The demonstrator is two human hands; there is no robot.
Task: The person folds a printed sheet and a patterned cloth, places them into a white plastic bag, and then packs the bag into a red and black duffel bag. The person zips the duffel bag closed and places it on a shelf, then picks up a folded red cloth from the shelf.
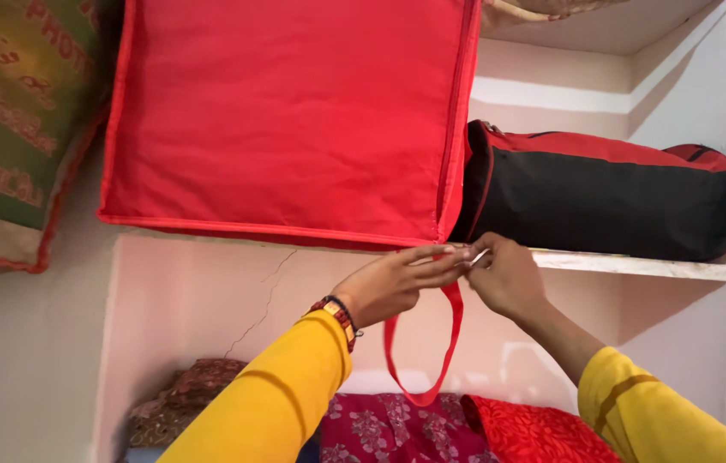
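A large red fabric storage bag (286, 120) stands on a white wall shelf (637, 266), its lower corner overhanging the edge. A red loop handle (449, 343) hangs down from that corner. My left hand (397, 283), with a beaded bracelet on the wrist, reaches to the bag's bottom right corner, fingers extended and touching the zip edge. My right hand (504, 274) meets it there and pinches a small silver zip pull (479, 255). Both arms wear yellow sleeves.
A black and red duffel bag (603, 197) lies on the shelf right of the red bag. A green printed sack (12, 120) sits at the left. Folded patterned fabrics (406, 429) are stacked on the lower shelf. A white wall closes the right side.
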